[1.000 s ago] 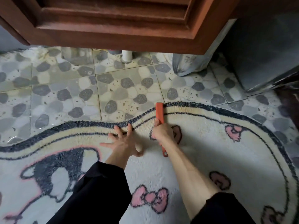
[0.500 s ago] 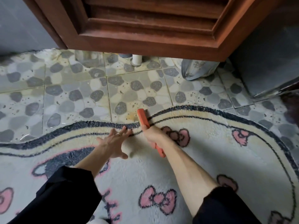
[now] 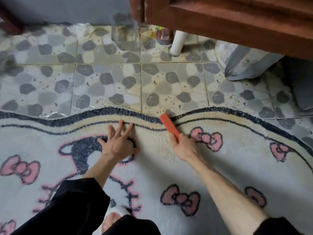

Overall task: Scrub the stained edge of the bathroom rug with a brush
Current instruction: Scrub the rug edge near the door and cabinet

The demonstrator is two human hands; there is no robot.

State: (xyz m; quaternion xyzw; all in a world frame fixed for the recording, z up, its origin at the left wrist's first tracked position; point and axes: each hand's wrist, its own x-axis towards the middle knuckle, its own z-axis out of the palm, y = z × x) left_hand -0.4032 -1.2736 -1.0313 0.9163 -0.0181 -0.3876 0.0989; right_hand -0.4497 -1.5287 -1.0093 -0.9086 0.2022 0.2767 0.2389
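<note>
Right hand (image 3: 183,147) fingers wrapped round red brush (image 3: 169,124), its head on the rug (image 3: 152,172) edge at the hand's 11 o'clock. Left hand (image 3: 116,143) fingers splayed flat on the pile at the brush's 9 o'clock. Border looks yellowed; scrubbing judged midway.

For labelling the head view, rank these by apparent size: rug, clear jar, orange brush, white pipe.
1. rug
2. clear jar, though blurred
3. orange brush and white pipe look alike; the right hand hides part of the brush, so unranked.
</note>
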